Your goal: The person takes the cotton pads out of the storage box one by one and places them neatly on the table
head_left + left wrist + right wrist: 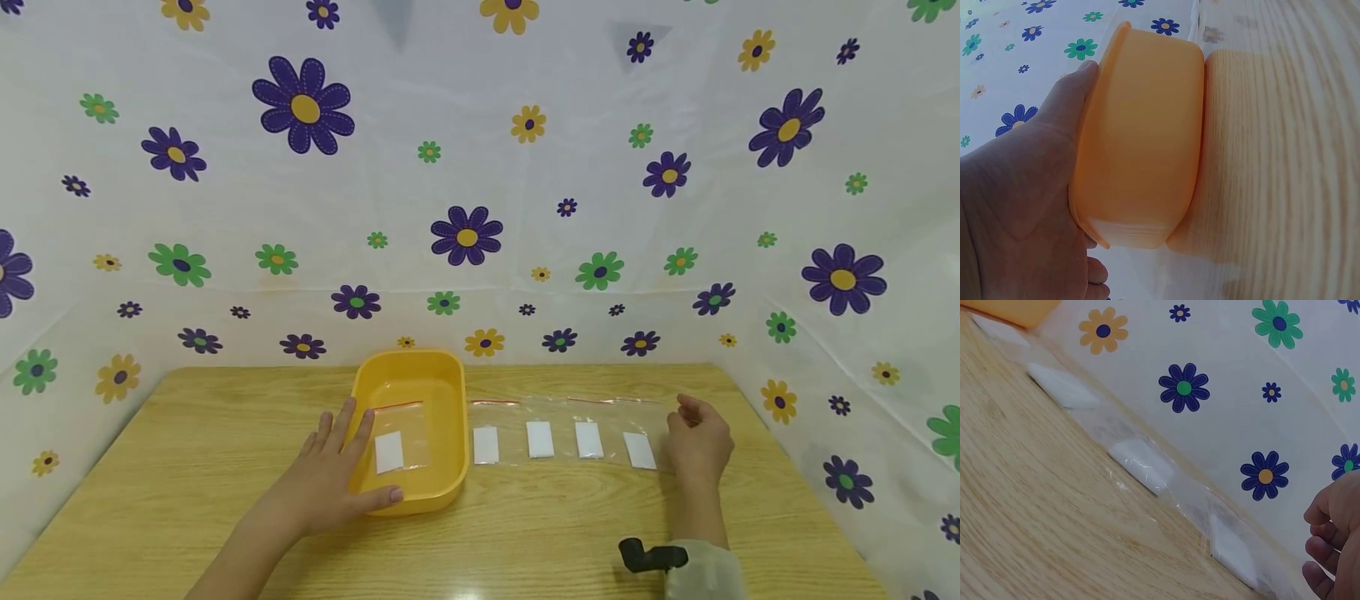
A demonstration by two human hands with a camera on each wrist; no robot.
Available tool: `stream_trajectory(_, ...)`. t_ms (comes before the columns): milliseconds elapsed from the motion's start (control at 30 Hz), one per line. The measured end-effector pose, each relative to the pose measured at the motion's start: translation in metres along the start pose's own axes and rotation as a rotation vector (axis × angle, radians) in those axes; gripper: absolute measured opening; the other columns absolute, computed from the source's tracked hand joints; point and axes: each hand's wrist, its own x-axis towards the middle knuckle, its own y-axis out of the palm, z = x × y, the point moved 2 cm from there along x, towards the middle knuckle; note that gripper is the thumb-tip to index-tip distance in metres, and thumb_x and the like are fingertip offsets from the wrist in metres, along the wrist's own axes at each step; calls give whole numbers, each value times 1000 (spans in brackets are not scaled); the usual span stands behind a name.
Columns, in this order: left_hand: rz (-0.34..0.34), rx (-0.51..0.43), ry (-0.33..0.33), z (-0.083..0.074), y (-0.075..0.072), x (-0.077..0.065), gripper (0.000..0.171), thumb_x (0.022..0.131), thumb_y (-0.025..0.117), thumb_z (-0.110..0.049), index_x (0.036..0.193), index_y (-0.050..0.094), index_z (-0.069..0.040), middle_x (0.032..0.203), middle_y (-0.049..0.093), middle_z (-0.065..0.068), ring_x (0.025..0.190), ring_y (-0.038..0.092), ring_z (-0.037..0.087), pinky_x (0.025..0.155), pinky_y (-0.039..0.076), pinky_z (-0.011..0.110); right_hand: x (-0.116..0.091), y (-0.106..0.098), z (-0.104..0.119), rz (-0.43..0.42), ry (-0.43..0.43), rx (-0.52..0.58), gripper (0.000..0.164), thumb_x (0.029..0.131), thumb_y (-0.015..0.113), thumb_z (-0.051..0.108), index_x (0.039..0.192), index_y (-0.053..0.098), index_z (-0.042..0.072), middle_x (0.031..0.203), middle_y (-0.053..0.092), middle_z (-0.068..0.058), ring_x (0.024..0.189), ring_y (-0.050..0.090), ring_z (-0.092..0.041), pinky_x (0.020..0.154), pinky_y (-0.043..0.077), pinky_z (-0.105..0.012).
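My left hand (330, 475) rests on the yellow plastic bin (459, 433), fingers straight and spread over its left rim, thumb lying across the near rim. The left wrist view shows the bin's outer wall (1147, 131) with the thumb along the rim. Inside the bin lies a clear zip bag (416, 427) with a red seal line and a white rectangular piece (388, 452) in it. My right hand (701, 437) is just right of the rightmost bag (640, 450), its fingers loosely curled with nothing between them, as the right wrist view also shows.
Several clear bags, each with a white rectangular piece (486, 445), lie in a row on the wooden table (540, 533) right of the bin. White flower-print cloth (510, 183) hangs behind and at both sides. A black bracket (652, 556) sits at my right sleeve.
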Motion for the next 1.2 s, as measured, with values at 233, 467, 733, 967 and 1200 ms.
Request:
stream_trajectory(233,-11,12,12,1,1,-1,115,81,52,-83,160,18,-6,165,1,25,145,8,59,114,17,70,-6,3,14,-17,-48,26,36,94,57,11,129,66,6,121,67,-14,107,60,-22,81,45,-20)
stream_trajectory(467,-10,10,10,3,3,0,115,81,51,-83,160,18,-6,165,1,25,145,8,59,114,17,70,-14,7,35,45,-48,81,36,95,57,13,131,65,10,123,65,-11,106,58,-19,76,46,-14)
stream_trajectory(733,-6,9,11,2,2,0,115,81,51,-83,160,16,-6,165,0,25,145,8,59,114,16,71,-25,15,58,144,7,245,35,97,61,16,131,65,12,122,62,-4,103,55,-12,79,49,-15)
stream_trajectory(967,1,5,4,-1,-1,-1,114,82,53,-81,160,16,-6,165,1,26,145,8,60,114,16,71,-34,18,76,280,58,442,35,99,62,16,133,62,10,113,60,2,99,58,-11,81,55,-18)
stream_trajectory(1200,-4,7,6,-2,-2,-1,114,82,54,-80,160,17,-6,165,2,27,144,9,60,113,17,71,-47,25,92,485,96,644,32,101,59,13,133,59,8,111,61,3,101,62,-13,90,55,-26)
